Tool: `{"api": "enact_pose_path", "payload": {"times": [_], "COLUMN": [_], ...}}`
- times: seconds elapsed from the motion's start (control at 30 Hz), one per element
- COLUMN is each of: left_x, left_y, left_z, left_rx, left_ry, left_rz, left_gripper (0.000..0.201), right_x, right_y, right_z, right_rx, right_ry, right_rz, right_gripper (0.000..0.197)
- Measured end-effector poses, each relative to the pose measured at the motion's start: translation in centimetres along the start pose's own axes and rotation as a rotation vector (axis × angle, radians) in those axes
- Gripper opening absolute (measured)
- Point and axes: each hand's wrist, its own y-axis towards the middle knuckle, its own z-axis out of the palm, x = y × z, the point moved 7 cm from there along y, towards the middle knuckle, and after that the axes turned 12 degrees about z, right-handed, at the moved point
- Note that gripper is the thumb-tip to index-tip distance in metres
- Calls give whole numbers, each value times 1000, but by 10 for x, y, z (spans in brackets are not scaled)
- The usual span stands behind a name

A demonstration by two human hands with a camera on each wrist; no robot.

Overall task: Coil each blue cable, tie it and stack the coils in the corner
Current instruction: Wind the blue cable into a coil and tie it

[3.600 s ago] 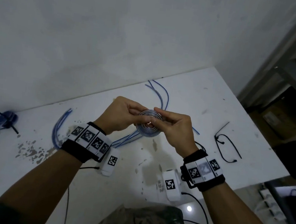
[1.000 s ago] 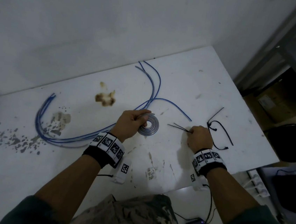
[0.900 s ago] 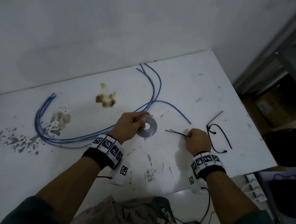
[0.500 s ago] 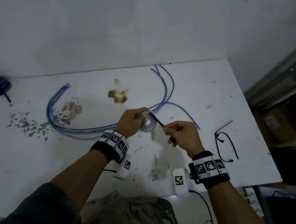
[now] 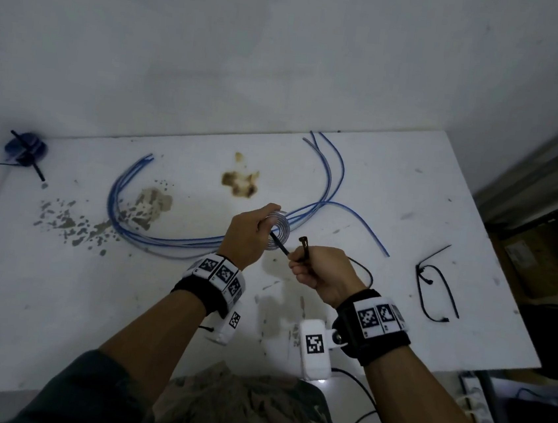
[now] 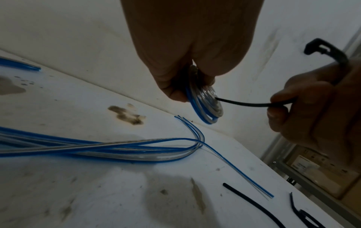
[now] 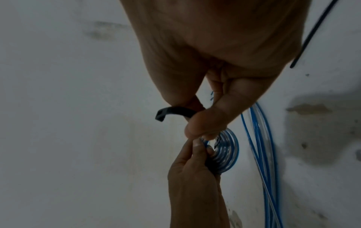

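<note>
Frame centre: left hand (image 5: 246,233) pinches flat blue-and-clear cable coil (image 6: 205,104); right hand (image 5: 321,272) grips black zip tie (image 6: 244,103). Loosened pinch likely springs coil open.

Coil (image 5: 279,227), black tie (image 5: 279,244) between hands

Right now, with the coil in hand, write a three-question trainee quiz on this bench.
1. True or false: the left hand grips the coil.
2. Multiple choice: the right hand holds
A. a black zip tie
B. a screwdriver
C. nothing
3. Fill in: the tied coil already stacked sits at the table's far ____ corner.

Key: 1 true; 2 A, with the tie's tip poked into the coil's centre; 3 left.
</note>
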Motion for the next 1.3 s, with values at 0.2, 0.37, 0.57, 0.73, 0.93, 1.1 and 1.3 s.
{"api": "enact_pose_path", "payload": {"times": [0.2, 0.37, 0.57, 0.73, 0.93, 1.1, 1.3], "left_x": [-3, 3, 12, 8, 7, -1, 5], "left_y": [-3, 0, 3, 5, 2, 0, 0], "left_z": [10, 10, -2, -4, -6, -5, 0], "left_rx": [23, -1, -50, -35, -20, 76, 158], "left_ry": [-85, -123, -186, -216, -196, -213, -160], "left_rz": [-20, -67, -65, -47, -27, 34, 10], "left_gripper": [24, 27, 24, 24, 25, 23, 22], "right_x": [2, 3, 8, 14, 31, 42, 38], "right_y": [10, 20, -1, -19, -14, -18, -20], "right_z": [15, 18, 32, 41, 36, 39, 45], "right_rx": [27, -106, 36, 53, -234, -456, -391], "right_ry": [183, 110, -61, -327, -729, -1122, -1053], "right_rz": [-99, -229, -443, -697, -874, -1085, -1244], "right_gripper": [10, 8, 19, 19, 31, 19, 15]}}
